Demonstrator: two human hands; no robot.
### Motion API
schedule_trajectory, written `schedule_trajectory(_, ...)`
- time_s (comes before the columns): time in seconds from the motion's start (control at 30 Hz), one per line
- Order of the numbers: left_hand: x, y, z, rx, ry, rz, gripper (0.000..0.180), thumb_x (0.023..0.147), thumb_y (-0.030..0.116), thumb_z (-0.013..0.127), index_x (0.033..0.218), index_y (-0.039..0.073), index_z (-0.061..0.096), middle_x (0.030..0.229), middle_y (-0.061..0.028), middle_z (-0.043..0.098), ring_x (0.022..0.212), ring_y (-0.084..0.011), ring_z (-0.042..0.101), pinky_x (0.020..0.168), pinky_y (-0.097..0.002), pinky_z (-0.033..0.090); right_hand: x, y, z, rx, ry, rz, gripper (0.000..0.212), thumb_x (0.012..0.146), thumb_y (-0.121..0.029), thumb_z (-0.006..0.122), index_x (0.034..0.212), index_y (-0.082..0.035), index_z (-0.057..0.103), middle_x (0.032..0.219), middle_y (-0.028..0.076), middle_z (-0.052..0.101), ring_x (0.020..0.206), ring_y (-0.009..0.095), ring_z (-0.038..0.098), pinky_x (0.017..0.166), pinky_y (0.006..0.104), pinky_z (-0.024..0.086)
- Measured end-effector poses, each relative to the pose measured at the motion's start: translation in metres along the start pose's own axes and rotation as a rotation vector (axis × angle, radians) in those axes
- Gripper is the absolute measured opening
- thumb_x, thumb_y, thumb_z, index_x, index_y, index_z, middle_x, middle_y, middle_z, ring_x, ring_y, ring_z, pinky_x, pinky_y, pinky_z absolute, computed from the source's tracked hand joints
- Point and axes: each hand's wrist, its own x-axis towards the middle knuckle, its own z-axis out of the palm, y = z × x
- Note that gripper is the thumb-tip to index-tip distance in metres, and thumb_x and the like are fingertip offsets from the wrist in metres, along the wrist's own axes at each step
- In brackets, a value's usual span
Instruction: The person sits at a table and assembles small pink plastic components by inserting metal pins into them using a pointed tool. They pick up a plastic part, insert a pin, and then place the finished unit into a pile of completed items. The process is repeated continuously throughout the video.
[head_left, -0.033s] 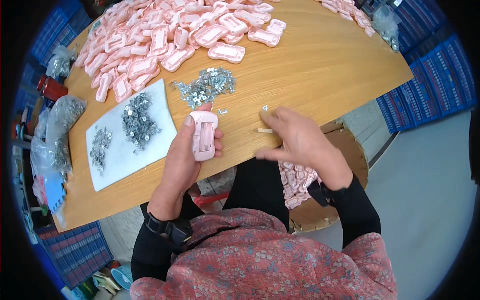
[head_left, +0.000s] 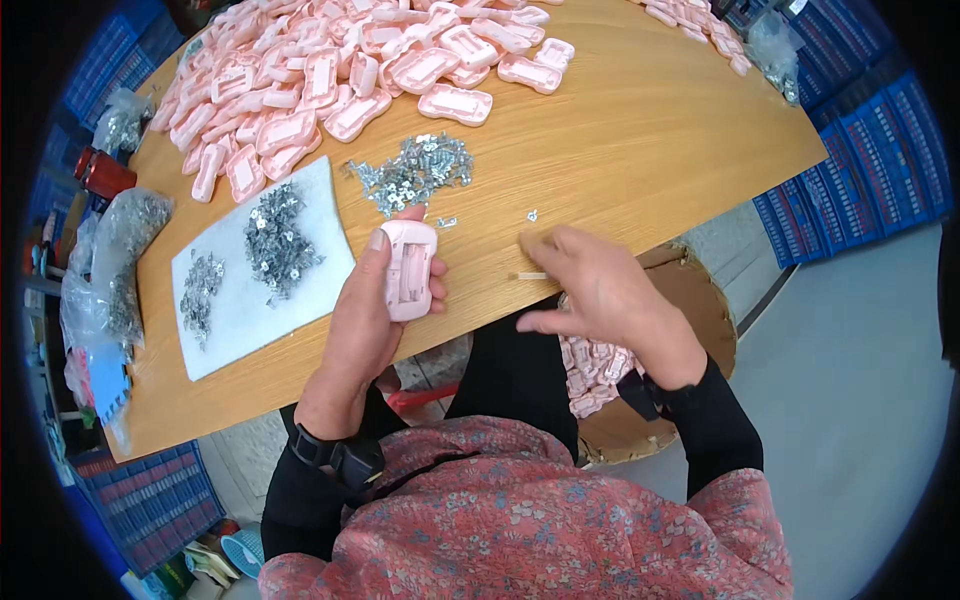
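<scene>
In my left hand (head_left: 357, 300) is a pale pink plastic casing half (head_left: 409, 270), held upright with its hollow, slotted inside facing up. Thumb and fingers wrap its sides. My right hand (head_left: 610, 295) hovers over the table's near edge, thumb and forefinger apart. A thin pale stick (head_left: 528, 276) juts out from under its fingers and appears held there; its far part is hidden. Just beyond the forefinger lies one small metal clip (head_left: 531, 215). A heap of small silvery metal clips (head_left: 418, 175) lies beyond my left hand, with a few loose metal pieces (head_left: 446, 223) beside it.
Pink casings (head_left: 340, 75) are piled across the far left. A white mat (head_left: 215, 345) bears two heaps of metal parts. Plastic bags (head_left: 125, 265) and a red jar (head_left: 104, 174) line the left side. Below the table edge, a cardboard box (head_left: 705, 300) holds pink casings.
My right hand and the stick have shifted slightly toward me, away from the lone metal clip. My left hand and the casing stay nearly still.
</scene>
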Motion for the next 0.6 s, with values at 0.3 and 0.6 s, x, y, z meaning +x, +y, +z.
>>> schedule_trajectory(0.3,0.0,0.0,-0.001,0.003,-0.026,0.019,0.057,0.107,0.044,0.03,0.148,0.005,0.038,0.094,-0.0094,0.063,0.076,-0.0159,0.062,0.07,-0.031,0.054,0.003,-0.002,-0.002,0.101,0.0,0.167,0.077,0.067,-0.033,0.085,0.13,-0.003,0.052,0.103,0.018,0.063,0.097,0.037,0.063,0.08,0.0435,0.053)
schedule_trajectory(0.6,0.003,-0.01,-0.004,0.092,-0.035,0.112,0.055,0.108,0.041,0.028,0.148,0.004,0.037,0.095,-0.0105,0.065,0.076,-0.0166,0.061,0.069,-0.0301,0.052,0.001,0.035,0.012,0.111,0.018,-0.023,0.064,0.076,-0.042,0.077,0.123,-0.001,0.06,0.101,0.022,0.068,0.094,0.04,0.065,0.08,0.0447,0.053)
